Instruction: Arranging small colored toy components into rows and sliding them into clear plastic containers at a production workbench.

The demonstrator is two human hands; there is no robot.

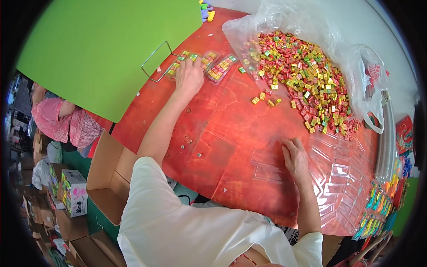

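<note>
My left hand (189, 76) reaches far across the red table (213, 133) and lies flat on filled clear trays (215, 66) packed with small red, yellow and green wrapped candies. My right hand (295, 156) rests palm down on a stack of empty clear plastic trays (338, 173) near the table's right side. A big heap of the same wrapped candies (302, 75) lies on an open clear plastic bag (284, 22) at the back right. A few loose candies (266, 99) sit between the heap and my hands.
A large green board (102, 49) with a wire stand (155, 62) covers the back left. Open cardboard boxes (106, 178) stand below the table's left edge. Another person in pink (62, 122) sits at the left. Colourful packets (378, 209) hang at the right.
</note>
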